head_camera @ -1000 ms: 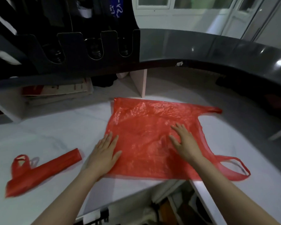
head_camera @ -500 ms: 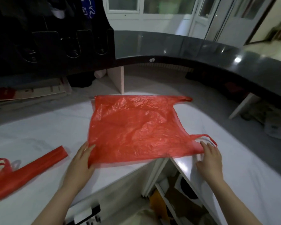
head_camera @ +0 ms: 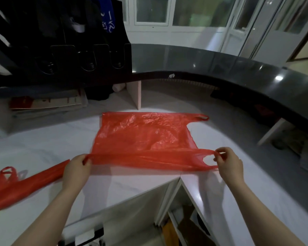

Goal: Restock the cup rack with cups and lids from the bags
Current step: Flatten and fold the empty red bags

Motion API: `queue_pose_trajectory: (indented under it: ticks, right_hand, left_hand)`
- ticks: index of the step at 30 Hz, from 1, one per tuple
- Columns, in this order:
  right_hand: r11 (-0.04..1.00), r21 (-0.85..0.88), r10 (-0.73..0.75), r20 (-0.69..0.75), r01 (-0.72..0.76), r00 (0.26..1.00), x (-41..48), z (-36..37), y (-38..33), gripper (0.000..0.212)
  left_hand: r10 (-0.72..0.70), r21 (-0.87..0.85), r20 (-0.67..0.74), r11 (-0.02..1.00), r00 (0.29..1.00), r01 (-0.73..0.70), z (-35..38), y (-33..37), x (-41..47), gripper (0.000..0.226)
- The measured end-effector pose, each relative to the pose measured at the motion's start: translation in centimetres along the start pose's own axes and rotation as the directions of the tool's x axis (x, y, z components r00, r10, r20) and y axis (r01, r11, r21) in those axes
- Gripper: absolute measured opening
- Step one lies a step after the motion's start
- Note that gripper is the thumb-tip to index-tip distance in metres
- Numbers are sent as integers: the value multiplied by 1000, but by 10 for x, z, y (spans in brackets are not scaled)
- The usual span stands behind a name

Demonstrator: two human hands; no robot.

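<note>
The left hand (head_camera: pixel 76 167) is pinching the near corner of the red bag (head_camera: pixel 146 135) lying on the counter (head_camera: pixel 43 148), the right hand (head_camera: pixel 228 163) its near handle (seemingly folding the emptied bag). Next, that lifted edge is needing an even carry to the far side.

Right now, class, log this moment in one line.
left hand: pinches near corner of flat red bag | right hand: pinches its near handle | folded red bag: on white counter, left
</note>
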State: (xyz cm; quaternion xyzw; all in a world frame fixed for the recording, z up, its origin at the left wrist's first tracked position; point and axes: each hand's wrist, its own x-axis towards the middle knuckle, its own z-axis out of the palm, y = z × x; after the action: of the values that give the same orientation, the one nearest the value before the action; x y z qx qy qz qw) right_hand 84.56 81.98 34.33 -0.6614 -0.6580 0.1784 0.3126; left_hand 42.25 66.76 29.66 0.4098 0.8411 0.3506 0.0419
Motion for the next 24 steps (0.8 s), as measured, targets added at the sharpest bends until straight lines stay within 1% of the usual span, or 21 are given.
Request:
queue_pose_trajectory:
  ticks: [1,2,3,4,5,6,7,8,9,11,12,13,15,16,17,18,19,20,22,24]
  right_hand:
    - [997,-64,-45,-77,40,996,3,-1,2,17]
    - [981,-174,-111,-160,83,981,5,-1,4,27]
    - [952,-273,-204,-237,136,950,5,1,4,32]
    - [912,-343,-328,-282,224,901,2,4,4,33]
    - [852,-402,-465,-281,337,840,-2,8,2,32]
    - [767,-455,-592,-234,452,771,-6,14,2,31]
    - [678,-500,-680,-147,540,718,-10,20,0,33]
    - [604,-527,-717,-33,597,696,-13,26,-1,34]
    - [567,-541,-700,81,621,710,-13,29,-4,34]
    - [550,-553,-578,289,626,763,-11,36,-8,38]
    - [517,-571,-517,385,638,764,-10,40,-8,45]
    - [468,-588,-483,455,660,748,-9,46,-7,56]
    - [427,-594,-480,490,682,728,-5,59,-5,83]
    - [426,-600,-477,486,676,732,-4,63,-7,92]
    - [445,-597,-480,470,667,741,-3,66,-12,96]
    - [469,-585,-490,451,661,746,-2,68,-17,93]
    - [470,-580,-508,438,665,742,0,70,-22,83]
    - [448,-589,-525,436,673,731,3,71,-28,68]
    - [410,-603,-560,426,685,710,9,71,-35,38]
    - [399,-608,-566,426,687,706,14,69,-37,28]
  left_hand:
    - [-7,-21,-11,1000,1000,7,-1,1,1,16]
    - [-17,-46,-25,999,1000,16,-3,3,1,16]
    - [-29,-64,-40,998,999,26,-4,4,2,16]
    - [-39,-73,-57,997,998,35,-4,6,2,16]
    - [-44,-75,-69,996,997,39,-5,7,3,15]
    - [-45,-75,-73,996,996,39,-5,7,4,14]
    - [-41,-79,-73,996,996,35,-5,8,4,13]
    - [-37,-86,-73,996,997,31,-5,9,5,11]
    - [-34,-92,-74,995,997,27,-6,11,5,10]
    - [-38,-86,-78,996,996,31,-9,13,5,7]
    - [-44,-85,-77,996,996,38,-10,14,6,7]
    - [-48,-91,-67,995,997,42,-12,15,6,6]
    - [-32,-122,-11,992,999,30,-16,15,7,4]
    - [-16,-164,47,986,999,23,-19,15,7,7]
    - [6,-219,116,975,993,20,-22,14,6,14]
    - [28,-283,182,959,983,25,-26,14,5,21]
    - [45,-334,233,942,971,37,-30,13,4,26]
    - [57,-357,263,933,963,42,-34,11,4,27]
    - [76,-320,278,947,958,18,-41,4,6,29]
    - [109,-253,293,967,950,-33,-47,-2,8,34]
